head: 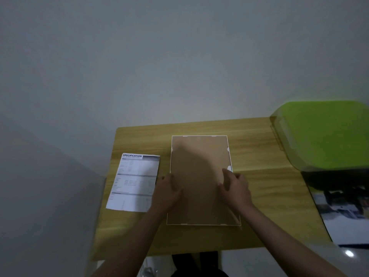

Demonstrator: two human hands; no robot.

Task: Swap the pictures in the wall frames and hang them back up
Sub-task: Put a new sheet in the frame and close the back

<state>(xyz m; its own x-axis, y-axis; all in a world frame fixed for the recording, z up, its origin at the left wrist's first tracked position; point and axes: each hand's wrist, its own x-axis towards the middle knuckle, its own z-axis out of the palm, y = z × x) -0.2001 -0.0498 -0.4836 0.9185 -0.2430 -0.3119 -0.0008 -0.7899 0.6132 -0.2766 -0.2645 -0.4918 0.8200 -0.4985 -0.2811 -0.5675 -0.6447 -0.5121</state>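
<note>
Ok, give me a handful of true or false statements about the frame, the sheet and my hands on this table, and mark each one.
1. The picture frame lies face down on the wooden table, brown backing up. True.
2. The printed sheet headed SPECIFICATION lies on top of the frame. False: it lies flat on the table to the left of the frame, apart from it.
3. Both hands are on the frame, the left hand at its left edge and the right hand near its right edge. True.
4. The frame hangs on the wall. False: it lies flat on the table.
5. A green-lidded box sits at the table's left end. False: it is at the right end.
</note>
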